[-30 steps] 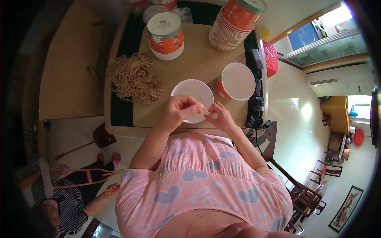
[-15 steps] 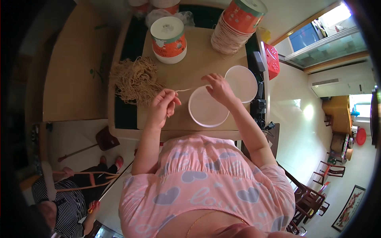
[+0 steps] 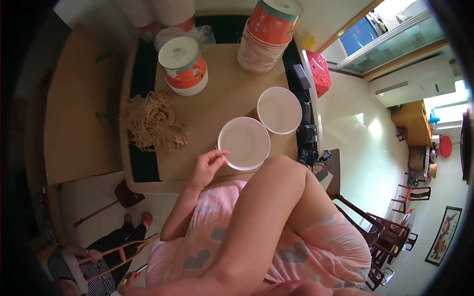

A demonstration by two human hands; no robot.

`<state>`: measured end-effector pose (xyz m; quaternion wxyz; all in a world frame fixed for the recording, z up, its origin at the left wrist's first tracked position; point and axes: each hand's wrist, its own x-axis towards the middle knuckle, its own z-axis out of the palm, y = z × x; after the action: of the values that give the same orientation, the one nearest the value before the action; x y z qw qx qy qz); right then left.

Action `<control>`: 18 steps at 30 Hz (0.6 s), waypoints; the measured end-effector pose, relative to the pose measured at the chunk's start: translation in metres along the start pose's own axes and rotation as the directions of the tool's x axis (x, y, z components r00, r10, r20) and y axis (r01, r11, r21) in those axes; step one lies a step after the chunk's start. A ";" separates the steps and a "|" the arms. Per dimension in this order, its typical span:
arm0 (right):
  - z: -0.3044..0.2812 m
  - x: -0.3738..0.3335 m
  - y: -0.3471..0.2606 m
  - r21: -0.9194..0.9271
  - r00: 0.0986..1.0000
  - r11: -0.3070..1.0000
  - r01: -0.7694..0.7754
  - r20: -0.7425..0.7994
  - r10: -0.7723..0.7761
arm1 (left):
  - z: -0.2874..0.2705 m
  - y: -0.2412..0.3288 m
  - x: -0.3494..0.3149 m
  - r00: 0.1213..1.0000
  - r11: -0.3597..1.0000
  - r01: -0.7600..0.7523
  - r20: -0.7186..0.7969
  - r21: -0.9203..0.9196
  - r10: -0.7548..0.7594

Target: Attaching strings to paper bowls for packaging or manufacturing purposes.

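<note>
My left hand (image 3: 208,166) is at the left rim of a white paper tub (image 3: 244,144), thumb and fingers pressed together. Whatever lies between the fingertips is too small to make out. My right arm (image 3: 261,222) is bent, its elbow over the table's near edge and its forearm crossing my chest toward the lower left. The right hand itself falls outside the picture. A second open white tub (image 3: 279,110) stands just behind and right of the first. A tangled heap of beige string (image 3: 154,122) lies to the left of my left hand.
An upside-down orange and green tub (image 3: 182,64) and a tall stack of similar tubs (image 3: 269,34) stand farther back. Black adapters and cables (image 3: 309,133) line the right edge. A red stool (image 3: 317,73) is beyond. At lower left, a person with crutches (image 3: 89,266).
My right hand has left the tubs and the strand once stretched between my hands; its arm folded across my chest. The view has shifted, and my left hand is now beside the near tub's rim.
</note>
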<state>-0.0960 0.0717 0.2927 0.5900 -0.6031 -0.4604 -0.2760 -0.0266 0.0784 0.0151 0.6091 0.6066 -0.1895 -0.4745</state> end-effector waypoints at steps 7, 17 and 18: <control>0.054 -0.034 -0.011 0.337 0.978 0.939 -0.066 -0.164 0.128 | 0.007 -0.040 0.001 0.996 0.986 -0.069 0.070 0.152 0.059; 0.042 -0.084 -0.033 -0.137 0.880 0.888 -0.438 0.137 0.455 | 0.014 -0.009 0.005 0.991 0.999 -0.014 0.131 0.042 0.008; 0.035 -0.089 -0.033 -0.181 0.858 0.868 -0.462 0.158 0.490 | 0.010 -0.007 0.007 0.993 0.999 -0.007 0.118 0.045 0.002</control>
<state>-0.1698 0.0813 0.2243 0.5482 -0.7617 -0.3333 -0.0906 -0.0336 0.0689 0.0085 0.5841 0.5905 -0.2372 -0.5038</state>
